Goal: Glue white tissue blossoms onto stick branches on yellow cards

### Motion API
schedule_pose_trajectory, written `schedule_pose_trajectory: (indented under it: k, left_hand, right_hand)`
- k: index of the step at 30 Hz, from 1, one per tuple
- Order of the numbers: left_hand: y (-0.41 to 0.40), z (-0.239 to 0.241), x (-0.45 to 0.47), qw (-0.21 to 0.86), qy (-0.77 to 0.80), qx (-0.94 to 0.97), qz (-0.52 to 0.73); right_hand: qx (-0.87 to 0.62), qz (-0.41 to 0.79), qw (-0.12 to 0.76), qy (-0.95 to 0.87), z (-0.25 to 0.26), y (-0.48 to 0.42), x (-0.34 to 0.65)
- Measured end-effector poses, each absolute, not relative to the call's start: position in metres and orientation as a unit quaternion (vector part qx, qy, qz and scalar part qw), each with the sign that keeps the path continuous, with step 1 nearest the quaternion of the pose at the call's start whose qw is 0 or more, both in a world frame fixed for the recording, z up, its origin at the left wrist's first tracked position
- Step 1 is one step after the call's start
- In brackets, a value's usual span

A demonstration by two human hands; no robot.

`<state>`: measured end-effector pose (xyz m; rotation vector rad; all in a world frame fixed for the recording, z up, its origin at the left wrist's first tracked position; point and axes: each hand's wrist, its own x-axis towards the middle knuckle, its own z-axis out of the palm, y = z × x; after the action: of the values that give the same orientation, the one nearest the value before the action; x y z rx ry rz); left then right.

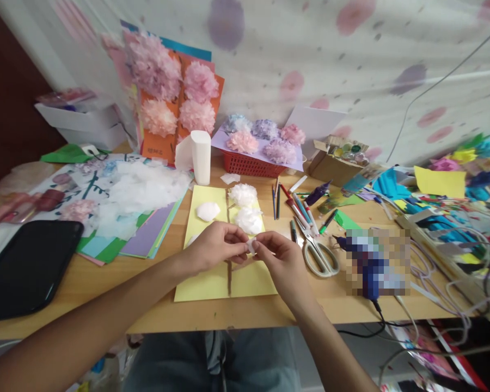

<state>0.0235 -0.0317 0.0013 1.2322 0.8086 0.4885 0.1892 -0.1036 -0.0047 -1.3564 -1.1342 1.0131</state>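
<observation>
My left hand (216,245) and my right hand (280,261) meet over a yellow sheet of paper (212,283) on the wooden table. Both pinch a small piece of white tissue (251,246) between their fingertips. On the yellow sheet lie three white tissue flowers (243,195) beside a thin brown stem strip (229,272) that runs down the sheet's middle.
Scissors (318,253) and several pens (298,209) lie right of the sheet. A white tissue roll (201,157) and a red basket (249,163) with pastel flowers stand behind. A black tray (24,267) and stacked coloured papers (147,239) are at the left; cables and paper scraps at the right.
</observation>
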Motion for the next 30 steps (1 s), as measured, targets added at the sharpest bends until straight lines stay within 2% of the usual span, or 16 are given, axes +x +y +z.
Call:
schedule_pose_trajectory:
  k: [13, 20, 30]
  left_hand:
    - [-0.033, 0.012, 0.023, 0.688, 0.360, 0.573, 0.261]
    - [-0.035, 0.013, 0.022, 0.681, 0.343, 0.591, 0.263]
    - [-0.037, 0.012, 0.024, 0.615, 0.300, 0.685, 0.250]
  right_hand:
    - [-0.524, 0.491, 0.566, -0.405, -0.006, -0.101, 0.190]
    - [-0.528, 0.438, 0.566, -0.458, -0.005, -0.105, 0.190]
    - [-0.545, 0.477, 0.502, -0.472, -0.002, -0.108, 0.203]
